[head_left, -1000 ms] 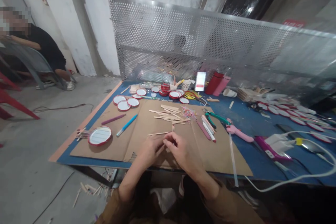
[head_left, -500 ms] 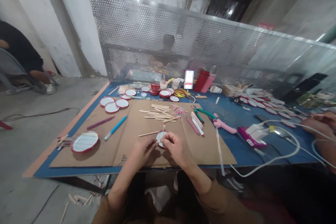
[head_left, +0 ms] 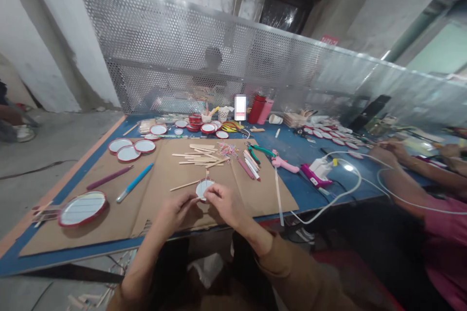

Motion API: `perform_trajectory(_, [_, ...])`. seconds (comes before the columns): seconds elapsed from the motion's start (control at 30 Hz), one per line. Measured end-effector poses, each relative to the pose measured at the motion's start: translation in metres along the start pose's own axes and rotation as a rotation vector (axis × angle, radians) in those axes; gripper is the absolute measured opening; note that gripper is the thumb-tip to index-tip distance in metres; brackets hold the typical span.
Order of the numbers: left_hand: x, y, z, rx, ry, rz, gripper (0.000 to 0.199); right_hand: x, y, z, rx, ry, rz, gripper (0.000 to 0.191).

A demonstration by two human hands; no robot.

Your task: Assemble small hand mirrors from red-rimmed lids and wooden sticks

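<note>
A small round white disc with a red rim [head_left: 205, 188] is at the front middle of the cardboard sheet [head_left: 153, 194], a short wooden stick rising from its far edge. My left hand [head_left: 182, 208] is pinched at the disc's near left edge. At its right side my right hand [head_left: 222, 199] has thumb and fingers together over the rim. Whatever lies between the fingertips is too small to make out. One thin wooden stick [head_left: 184, 185] rests left of the disc. Beyond are flat wooden sticks [head_left: 200, 154] and a tangle of colourful thin pieces [head_left: 228, 149].
A large stringed disc [head_left: 83, 209], a purple pen [head_left: 109, 178] and a blue pen [head_left: 134, 182] lie left. Right are green-handled pliers [head_left: 260, 150], a pink glue gun [head_left: 286, 164] and a purple power strip [head_left: 314, 176] with white cables. A co-worker's arm [head_left: 404, 175] is far right.
The view has turned to the right, so the table things appear further left and more of the co-worker shows. Both hands keep nearly the same pose at the small disc.
</note>
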State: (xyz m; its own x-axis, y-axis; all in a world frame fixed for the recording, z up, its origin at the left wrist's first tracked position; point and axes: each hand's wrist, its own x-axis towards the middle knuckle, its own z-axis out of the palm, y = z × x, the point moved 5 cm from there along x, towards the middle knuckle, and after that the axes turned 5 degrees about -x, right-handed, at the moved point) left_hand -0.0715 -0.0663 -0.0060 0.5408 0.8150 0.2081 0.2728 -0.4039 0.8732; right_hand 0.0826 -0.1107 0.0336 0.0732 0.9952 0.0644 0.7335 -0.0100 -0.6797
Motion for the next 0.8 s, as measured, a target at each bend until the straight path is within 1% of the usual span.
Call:
perform_trajectory(0.03, [0.000, 0.002, -0.002, -0.020, 0.007, -0.017, 0.030, 0.002, 0.008, -0.015, -0.062, 0.020, 0.013, 0.023])
perform_trajectory(0.1, [0.001, 0.007, -0.006, -0.051, 0.044, -0.040, 0.033, 0.007, 0.035, -0.057, -0.232, 0.119, 0.097, 0.025])
perform_trajectory(0.17, [0.002, 0.011, -0.011, -0.053, 0.080, -0.044, 0.035, 0.012, 0.073, -0.107, -0.434, 0.224, 0.253, 0.028])
perform_trajectory(0.2, [0.002, 0.013, -0.012, -0.052, 0.086, -0.048, 0.035, 0.015, 0.092, -0.129, -0.527, 0.252, 0.332, 0.029])
perform_trajectory(0.27, [0.003, 0.013, -0.013, -0.071, 0.084, -0.071, 0.036, 0.020, 0.129, -0.165, -0.681, 0.253, 0.474, 0.033])
perform_trajectory(0.3, [0.003, 0.013, -0.013, -0.091, 0.081, -0.091, 0.036, 0.023, 0.146, -0.176, -0.737, 0.221, 0.525, 0.034])
perform_trajectory(0.37, [0.003, 0.011, -0.014, -0.135, 0.079, -0.135, 0.037, 0.031, 0.174, -0.186, -0.809, 0.123, 0.595, 0.036])
perform_trajectory(0.43, [0.003, 0.009, -0.013, -0.172, 0.081, -0.168, 0.039, 0.041, 0.193, -0.187, -0.849, 0.037, 0.613, 0.037])
perform_trajectory(0.5, [0.003, 0.007, -0.013, -0.193, 0.085, -0.186, 0.039, 0.050, 0.207, -0.184, -0.860, -0.018, 0.611, 0.035])
perform_trajectory(0.57, [0.003, 0.006, -0.013, -0.206, 0.096, -0.196, 0.038, 0.055, 0.216, -0.183, -0.846, -0.038, 0.607, 0.032])
perform_trajectory(0.63, [0.003, 0.004, -0.013, -0.225, 0.110, -0.203, 0.037, 0.057, 0.223, -0.186, -0.814, -0.029, 0.606, 0.029])
perform_trajectory(0.7, [0.003, 0.003, -0.012, -0.251, 0.121, -0.211, 0.036, 0.053, 0.227, -0.194, -0.771, 0.011, 0.607, 0.026])
perform_trajectory(0.8, [0.005, 0.001, -0.011, -0.278, 0.121, -0.213, 0.036, 0.039, 0.222, -0.210, -0.693, 0.140, 0.595, 0.019])
